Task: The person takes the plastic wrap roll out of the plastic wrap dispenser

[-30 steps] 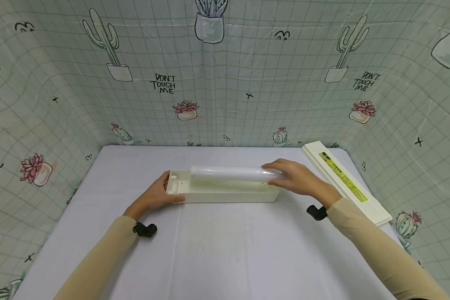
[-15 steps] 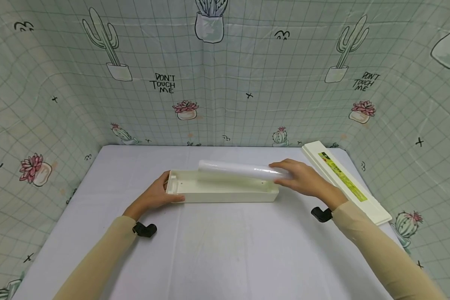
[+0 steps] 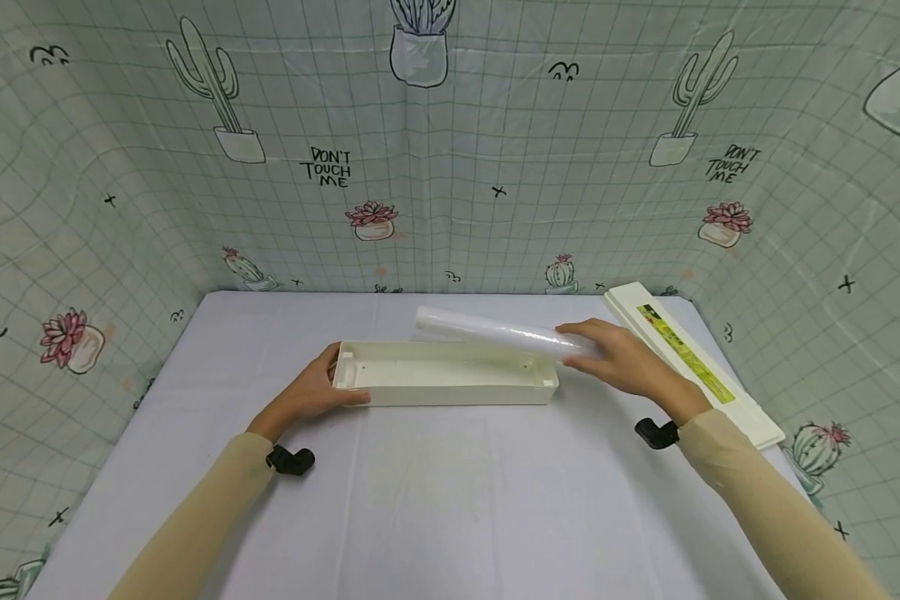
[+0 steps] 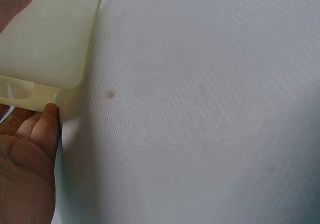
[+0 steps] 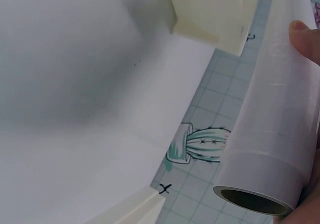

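In the head view, the left hand [image 3: 321,387] grips one end of a pale box [image 3: 450,395] on the counter [image 3: 420,500]. The right hand [image 3: 607,358] grips a plastic roll [image 3: 491,330] slantwise near the box's back edge; a lid [image 3: 686,362] lies to the right.

The left wrist view shows fingers [image 4: 46,126] against the box's end.

In the right wrist view, the roll's hollow end faces the camera.

The roll [image 3: 495,330] shows glossy, see-through plastic film; the box [image 3: 450,395] and lid [image 3: 687,354] look like smooth, duller plastic. Finely textured cloth covers the table [image 3: 420,500]; the sleeves [image 3: 202,517] are matt fabric.
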A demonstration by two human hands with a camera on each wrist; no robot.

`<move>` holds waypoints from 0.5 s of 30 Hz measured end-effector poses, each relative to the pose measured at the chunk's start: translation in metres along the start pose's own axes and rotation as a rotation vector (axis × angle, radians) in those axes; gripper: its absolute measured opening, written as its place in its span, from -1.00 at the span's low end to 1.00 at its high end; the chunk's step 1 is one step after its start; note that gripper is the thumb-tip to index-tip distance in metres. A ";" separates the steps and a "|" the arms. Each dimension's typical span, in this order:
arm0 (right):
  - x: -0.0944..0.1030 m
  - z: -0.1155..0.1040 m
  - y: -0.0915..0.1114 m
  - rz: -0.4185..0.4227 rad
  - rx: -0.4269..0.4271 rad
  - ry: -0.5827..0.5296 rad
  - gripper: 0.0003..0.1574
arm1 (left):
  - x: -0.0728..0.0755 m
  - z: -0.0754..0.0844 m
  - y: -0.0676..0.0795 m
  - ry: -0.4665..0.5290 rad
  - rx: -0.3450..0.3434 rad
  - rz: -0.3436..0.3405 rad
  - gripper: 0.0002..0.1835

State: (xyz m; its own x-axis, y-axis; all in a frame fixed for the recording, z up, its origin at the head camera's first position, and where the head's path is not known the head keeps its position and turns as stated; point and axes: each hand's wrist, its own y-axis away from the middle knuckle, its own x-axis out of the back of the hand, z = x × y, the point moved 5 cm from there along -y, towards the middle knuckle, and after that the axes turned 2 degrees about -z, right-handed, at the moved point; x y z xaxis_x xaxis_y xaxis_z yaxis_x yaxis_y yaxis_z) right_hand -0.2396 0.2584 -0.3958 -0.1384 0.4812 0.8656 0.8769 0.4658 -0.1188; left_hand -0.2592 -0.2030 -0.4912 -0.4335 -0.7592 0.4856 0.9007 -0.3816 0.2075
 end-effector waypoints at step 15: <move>0.007 0.011 0.015 0.050 0.001 -0.013 -0.40 | -0.001 0.002 0.001 -0.012 -0.008 -0.002 0.18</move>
State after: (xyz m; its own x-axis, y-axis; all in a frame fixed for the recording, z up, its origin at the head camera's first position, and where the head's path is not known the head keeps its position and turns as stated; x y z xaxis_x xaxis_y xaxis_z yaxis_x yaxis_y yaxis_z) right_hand -0.2324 0.2770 -0.3966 -0.1006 0.5129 0.8525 0.8824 0.4418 -0.1617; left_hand -0.2575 -0.2020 -0.4900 -0.4345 -0.7520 0.4956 0.8997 -0.3873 0.2012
